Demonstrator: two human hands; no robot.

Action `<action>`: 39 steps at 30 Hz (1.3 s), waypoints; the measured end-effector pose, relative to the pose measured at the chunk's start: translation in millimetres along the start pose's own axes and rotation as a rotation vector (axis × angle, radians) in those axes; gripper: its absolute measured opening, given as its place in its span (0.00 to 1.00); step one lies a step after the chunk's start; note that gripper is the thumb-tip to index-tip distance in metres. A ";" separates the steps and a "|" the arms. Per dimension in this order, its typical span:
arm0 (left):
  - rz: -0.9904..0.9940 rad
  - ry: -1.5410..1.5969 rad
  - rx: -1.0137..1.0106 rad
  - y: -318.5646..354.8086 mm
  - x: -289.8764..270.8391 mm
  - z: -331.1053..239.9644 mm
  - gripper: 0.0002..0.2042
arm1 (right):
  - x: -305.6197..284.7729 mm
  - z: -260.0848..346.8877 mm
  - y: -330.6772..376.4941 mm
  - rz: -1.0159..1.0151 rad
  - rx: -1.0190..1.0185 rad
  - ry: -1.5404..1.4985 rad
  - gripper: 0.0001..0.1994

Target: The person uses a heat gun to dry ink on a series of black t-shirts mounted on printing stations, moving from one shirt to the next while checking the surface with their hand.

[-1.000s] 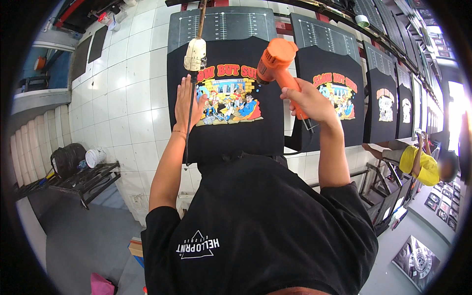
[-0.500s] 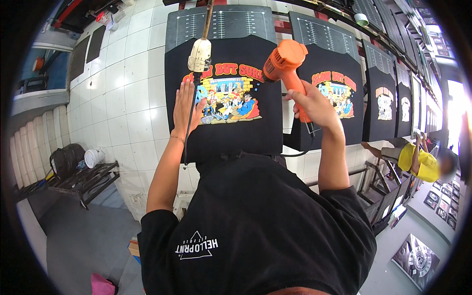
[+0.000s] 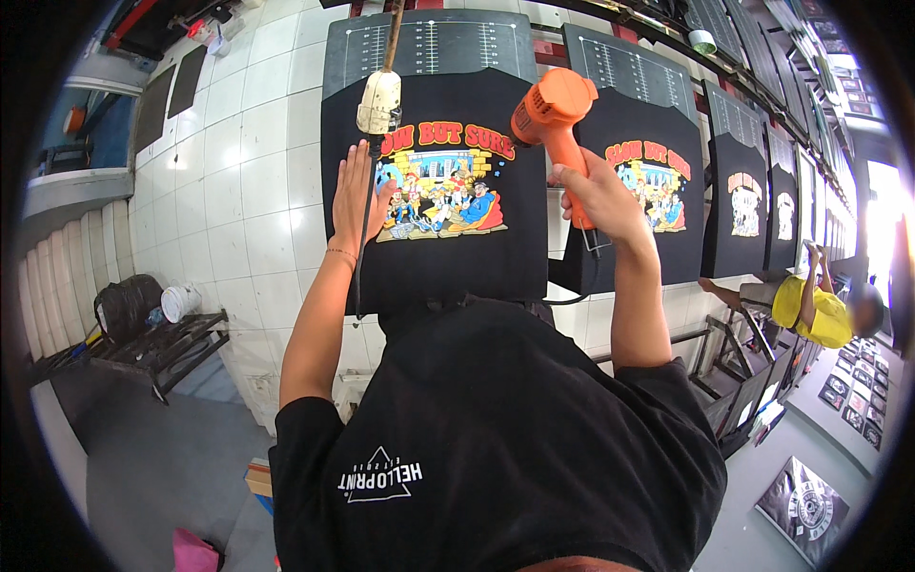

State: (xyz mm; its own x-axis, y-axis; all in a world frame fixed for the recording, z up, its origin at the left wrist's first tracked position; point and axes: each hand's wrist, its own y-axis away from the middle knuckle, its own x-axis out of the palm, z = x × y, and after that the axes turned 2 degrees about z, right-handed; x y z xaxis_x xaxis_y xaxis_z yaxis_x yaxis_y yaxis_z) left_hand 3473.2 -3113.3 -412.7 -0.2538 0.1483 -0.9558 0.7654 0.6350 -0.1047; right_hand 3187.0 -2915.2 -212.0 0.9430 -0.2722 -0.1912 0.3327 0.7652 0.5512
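Note:
A black T-shirt with a colourful cartoon print lies stretched over a board in front of me. My left hand rests flat on its left part, fingers straight and thumb apart, beside the print. Wrapped round the handle of an orange heat gun is my right hand. The gun's nozzle points left, over the print's upper right corner. A cream power socket hangs above the shirt, and its black cord passes over my left hand.
A second black shirt with the same print lies on the board to the right, and more shirted boards follow. Grey ruled boards show beyond the collars. At far right a person in a yellow top stands. A white bucket is at left.
The hanging socket has swung slightly left and up. My left hand has shifted a little farther away, still flat. The heat gun has risen slightly with my right hand round it.

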 end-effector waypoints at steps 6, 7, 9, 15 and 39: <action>-0.006 0.063 -0.003 4.3 -2.0 -5.3 0.37 | 2.3 1.9 -10.8 0.024 -0.030 -0.033 0.19; -0.018 0.073 0.008 5.3 -2.2 -6.0 0.37 | 7.5 -0.6 -13.7 0.012 -0.045 -0.028 0.19; -0.016 0.061 0.000 10.0 -2.3 -5.6 0.36 | 9.3 1.3 -16.2 0.038 -0.039 -0.042 0.19; -0.036 0.045 -0.087 20.7 -2.0 -4.7 0.35 | 18.9 10.3 -24.5 0.052 -0.037 0.025 0.20; -0.072 0.039 -0.048 13.0 -6.9 -1.8 0.33 | 50.4 35.6 -51.5 0.234 -0.071 0.104 0.19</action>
State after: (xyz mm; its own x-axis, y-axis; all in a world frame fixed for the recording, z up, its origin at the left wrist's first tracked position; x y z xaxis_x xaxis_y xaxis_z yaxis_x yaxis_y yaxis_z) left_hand 3483.9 -3104.6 -407.0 -0.3302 0.1297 -0.9350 0.7155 0.6805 -0.1583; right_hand 3217.3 -2989.1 -221.2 0.9884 -0.0242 -0.1496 0.1012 0.8403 0.5326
